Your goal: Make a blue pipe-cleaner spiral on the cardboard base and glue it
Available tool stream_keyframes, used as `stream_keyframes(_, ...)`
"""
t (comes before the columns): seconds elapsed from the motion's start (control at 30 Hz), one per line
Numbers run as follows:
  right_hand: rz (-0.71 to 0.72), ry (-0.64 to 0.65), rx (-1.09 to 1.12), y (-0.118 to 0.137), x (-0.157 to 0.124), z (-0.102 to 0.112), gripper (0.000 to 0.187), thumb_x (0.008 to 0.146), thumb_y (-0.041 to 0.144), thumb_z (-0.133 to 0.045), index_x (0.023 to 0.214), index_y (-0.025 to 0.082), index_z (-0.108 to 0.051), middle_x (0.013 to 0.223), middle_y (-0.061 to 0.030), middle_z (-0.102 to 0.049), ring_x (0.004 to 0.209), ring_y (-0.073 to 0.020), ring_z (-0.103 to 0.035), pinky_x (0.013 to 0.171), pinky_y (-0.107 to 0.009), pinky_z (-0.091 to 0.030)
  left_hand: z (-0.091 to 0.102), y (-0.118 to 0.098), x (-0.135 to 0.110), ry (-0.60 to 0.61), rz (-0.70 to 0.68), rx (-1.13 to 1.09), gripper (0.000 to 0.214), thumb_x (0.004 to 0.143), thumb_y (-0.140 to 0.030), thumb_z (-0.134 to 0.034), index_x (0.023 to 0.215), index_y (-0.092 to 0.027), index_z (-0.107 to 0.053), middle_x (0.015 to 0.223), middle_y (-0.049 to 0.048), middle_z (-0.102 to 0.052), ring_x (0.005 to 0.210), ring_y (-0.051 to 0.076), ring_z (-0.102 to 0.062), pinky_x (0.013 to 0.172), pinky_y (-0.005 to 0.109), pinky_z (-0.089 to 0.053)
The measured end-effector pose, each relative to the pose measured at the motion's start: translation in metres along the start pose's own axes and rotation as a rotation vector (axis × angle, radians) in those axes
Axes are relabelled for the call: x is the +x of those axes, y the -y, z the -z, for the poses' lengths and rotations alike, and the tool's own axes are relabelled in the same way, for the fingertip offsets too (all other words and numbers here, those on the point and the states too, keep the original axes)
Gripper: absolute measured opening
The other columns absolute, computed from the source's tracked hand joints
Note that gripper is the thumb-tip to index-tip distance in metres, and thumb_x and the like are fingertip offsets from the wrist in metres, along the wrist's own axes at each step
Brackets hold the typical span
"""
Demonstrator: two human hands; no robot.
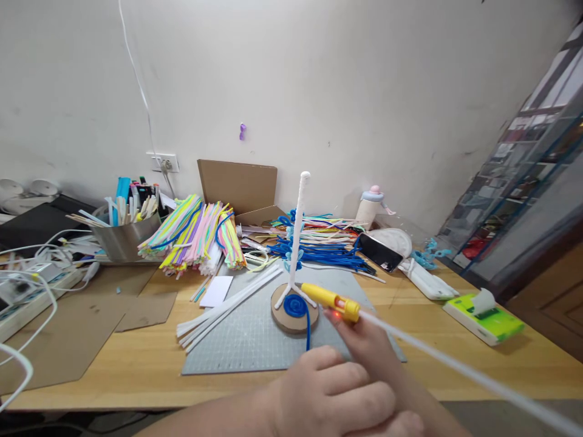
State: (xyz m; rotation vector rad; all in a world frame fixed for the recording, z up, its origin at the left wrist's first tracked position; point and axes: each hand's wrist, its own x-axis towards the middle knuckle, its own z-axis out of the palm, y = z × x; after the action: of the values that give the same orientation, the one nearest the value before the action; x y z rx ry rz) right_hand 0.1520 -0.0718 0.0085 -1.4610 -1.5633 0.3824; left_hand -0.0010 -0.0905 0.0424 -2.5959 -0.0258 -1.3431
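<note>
My right hand (359,337) grips a yellow hot glue gun (325,296) with a small red light, its nozzle pointing left to the foot of a white fuzzy-wrapped stem (298,230). That stem stands upright on a round cardboard base (283,318), with white prongs splayed at its foot. A blue pipe cleaner coil (295,305) lies on the base between the prongs; its tail runs down and disappears behind my left hand (339,391). The left hand, fingers curled, crosses in front of my right forearm; whatever is inside it is hidden.
A grey cutting mat (237,346) lies under the base, with white strips (228,306) on its left. Behind are bundled coloured pipe cleaners (195,237), blue pipe cleaners (328,254) and a phone (379,252). A tissue pack (485,318) sits right; white cables (50,291) lie left.
</note>
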Motion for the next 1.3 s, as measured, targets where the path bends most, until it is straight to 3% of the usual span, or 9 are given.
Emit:
stream_keyframes(0.07,-0.077,0.052,0.005,-0.013,0.02,0.015,0.04,0.08,0.053,-0.053,0.092,0.018,-0.069,0.079,-0.0053,-0.072,0.073,-0.0238,-0.067,0.063,-0.03,-0.053,0.003,0.004,-0.017,0.133,0.063,-0.016,0.013,0.089,-0.023,-0.049,0.096,-0.019,-0.06,0.074,-0.0022,-0.063,0.061,0.011,-0.05,0.053,0.028,-0.033)
stream_keyframes(0.2,-0.068,0.269,-0.044,-0.021,0.057,0.039,0.041,0.078,0.052,-0.057,0.099,0.019,-0.068,0.09,-0.0041,-0.072,0.083,-0.0232,-0.065,0.074,-0.03,-0.05,-0.004,0.004,-0.052,0.417,0.538,-0.036,0.016,0.085,-0.014,-0.047,0.095,-0.019,-0.058,0.087,0.0037,-0.062,0.078,0.017,-0.054,0.065,0.029,-0.042)
stream_keyframes(0.27,-0.044,0.376,-0.085,-0.014,0.065,0.037,0.038,0.08,0.05,-0.055,0.096,0.019,-0.069,0.087,-0.0034,-0.071,0.079,-0.0213,-0.064,0.071,-0.028,-0.049,-0.01,0.001,-0.065,0.465,0.734,-0.096,0.018,0.082,-0.012,-0.049,0.096,-0.021,-0.058,0.094,0.0041,-0.061,0.086,0.018,-0.055,0.07,0.03,-0.044)
stream_keyframes(0.37,-0.022,0.459,-0.199,-0.002,0.066,0.02,0.035,0.08,0.051,-0.055,0.085,0.019,-0.07,0.077,-0.0025,-0.07,0.072,-0.0192,-0.061,0.064,-0.026,-0.045,-0.018,-0.002,-0.076,0.489,0.871,-0.167,0.018,0.084,-0.013,-0.047,0.094,-0.021,-0.059,0.093,0.004,-0.06,0.086,0.019,-0.055,0.073,0.031,-0.045)
stream_keyframes(0.53,0.007,0.541,-0.327,0.01,0.07,-0.007,0.038,0.079,0.053,-0.055,0.076,0.019,-0.069,0.067,-0.0007,-0.066,0.062,-0.015,-0.055,0.056,-0.023,-0.037,-0.021,-0.001,-0.083,0.434,0.964,-0.285,0.02,0.085,-0.012,-0.046,0.092,-0.02,-0.061,0.091,0.0042,-0.06,0.086,0.018,-0.055,0.074,0.028,-0.045)
stream_keyframes(0.77,0.097,0.581,-0.539,0.015,0.08,-0.016,0.043,0.08,0.058,-0.05,0.069,0.019,-0.066,0.062,0.0001,-0.061,0.053,-0.0121,-0.047,0.05,-0.023,-0.026,-0.02,0.002,-0.086,0.358,1.047,-0.368,0.021,0.082,-0.008,-0.047,0.089,-0.02,-0.063,0.089,0.0035,-0.061,0.085,0.016,-0.055,0.075,0.026,-0.044)
stream_keyframes(1.0,0.121,0.6,-0.615,0.02,0.084,-0.022,0.041,0.081,0.058,-0.05,0.076,0.022,-0.069,0.07,-0.0014,-0.066,0.061,-0.015,-0.055,0.051,-0.024,-0.026,-0.018,0.001,-0.085,0.374,1.03,-0.353,0.021,0.081,-0.009,-0.048,0.09,-0.02,-0.063,0.088,0.0043,-0.061,0.085,0.017,-0.055,0.074,0.027,-0.044)
stream_keyframes(1.3,0.101,0.565,-0.723,0.021,0.087,-0.024,0.046,0.08,0.063,-0.047,0.08,0.022,-0.07,0.078,-0.0061,-0.07,0.07,-0.0208,-0.062,0.055,-0.025,-0.034,-0.018,0.003,-0.086,0.395,1.033,-0.348,0.021,0.081,-0.009,-0.048,0.09,-0.02,-0.063,0.089,0.0038,-0.061,0.086,0.017,-0.056,0.075,0.027,-0.044)
